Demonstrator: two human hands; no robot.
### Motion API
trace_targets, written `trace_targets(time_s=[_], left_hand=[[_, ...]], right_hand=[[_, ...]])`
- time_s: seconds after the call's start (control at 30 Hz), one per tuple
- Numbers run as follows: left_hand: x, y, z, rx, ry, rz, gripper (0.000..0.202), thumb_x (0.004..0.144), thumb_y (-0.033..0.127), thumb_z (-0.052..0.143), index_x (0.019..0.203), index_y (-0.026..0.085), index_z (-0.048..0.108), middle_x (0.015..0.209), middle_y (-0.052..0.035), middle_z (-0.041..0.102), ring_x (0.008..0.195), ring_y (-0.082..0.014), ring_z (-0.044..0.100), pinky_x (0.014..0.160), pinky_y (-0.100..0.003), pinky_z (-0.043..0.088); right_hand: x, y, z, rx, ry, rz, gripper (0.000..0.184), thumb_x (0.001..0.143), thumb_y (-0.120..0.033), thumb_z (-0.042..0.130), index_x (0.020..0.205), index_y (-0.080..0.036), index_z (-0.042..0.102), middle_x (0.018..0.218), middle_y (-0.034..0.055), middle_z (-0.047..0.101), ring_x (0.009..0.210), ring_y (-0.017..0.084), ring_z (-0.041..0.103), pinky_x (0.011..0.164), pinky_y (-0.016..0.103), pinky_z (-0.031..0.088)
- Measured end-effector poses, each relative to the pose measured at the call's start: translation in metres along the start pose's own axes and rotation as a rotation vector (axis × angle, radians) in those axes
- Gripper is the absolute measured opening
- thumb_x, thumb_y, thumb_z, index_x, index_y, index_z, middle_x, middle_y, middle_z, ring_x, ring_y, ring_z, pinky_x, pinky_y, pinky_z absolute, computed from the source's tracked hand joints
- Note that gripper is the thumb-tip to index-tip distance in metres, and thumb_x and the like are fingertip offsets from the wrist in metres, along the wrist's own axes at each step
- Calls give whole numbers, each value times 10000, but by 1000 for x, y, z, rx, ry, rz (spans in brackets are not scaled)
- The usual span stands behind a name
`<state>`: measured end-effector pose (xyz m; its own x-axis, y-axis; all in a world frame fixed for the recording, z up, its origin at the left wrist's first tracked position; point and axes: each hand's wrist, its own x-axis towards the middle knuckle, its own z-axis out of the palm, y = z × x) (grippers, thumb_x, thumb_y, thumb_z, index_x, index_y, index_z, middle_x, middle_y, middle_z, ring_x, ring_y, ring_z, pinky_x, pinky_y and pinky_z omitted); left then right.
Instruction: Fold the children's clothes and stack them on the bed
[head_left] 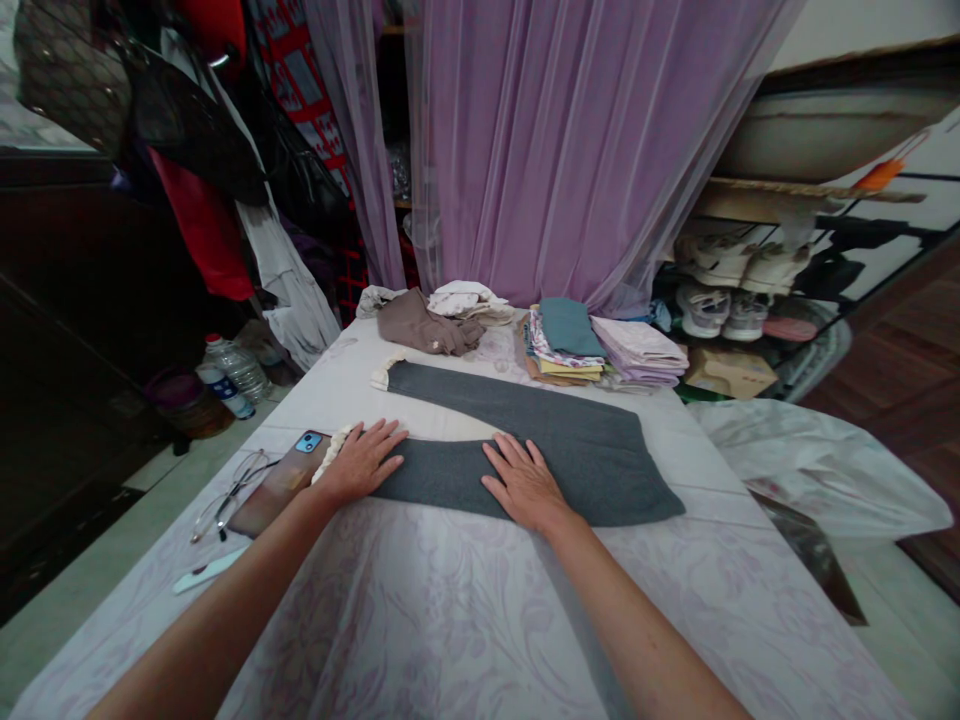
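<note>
Grey knit trousers (570,440) folded double, cream ruffled trim (386,374).

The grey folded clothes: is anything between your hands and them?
No, nothing visible is. Your left hand and right hand lie flat directly on the grey folded garment. The phone lies beside your left hand, not between.
</note>
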<state>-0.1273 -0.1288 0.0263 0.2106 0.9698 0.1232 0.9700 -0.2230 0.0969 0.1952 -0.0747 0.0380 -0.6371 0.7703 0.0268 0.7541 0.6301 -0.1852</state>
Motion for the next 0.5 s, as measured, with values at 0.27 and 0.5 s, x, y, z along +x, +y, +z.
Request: trace_targets(time_s=[0.27,0.5], left_hand=[[15,46,7,-63,46,28,505,989,417,299,1407,196,476,1476,-105,473,1406,-258,359,1150,-493,278],[28,90,15,-8,19,72,561,975,509,315,1455,235,413,1534,-99,386,1431,-286,309,1153,-529,242]], right_hand=[[-4,7,5,-27,51,22,567,976,-504,313,1469,-235,397,1568,98,309,1454,247,236,1173,513,133],[-5,4,2,-29,43,39,555,978,-484,326,1460,-223,410,1562,100,321,1449,248,249,1171,511,146]])
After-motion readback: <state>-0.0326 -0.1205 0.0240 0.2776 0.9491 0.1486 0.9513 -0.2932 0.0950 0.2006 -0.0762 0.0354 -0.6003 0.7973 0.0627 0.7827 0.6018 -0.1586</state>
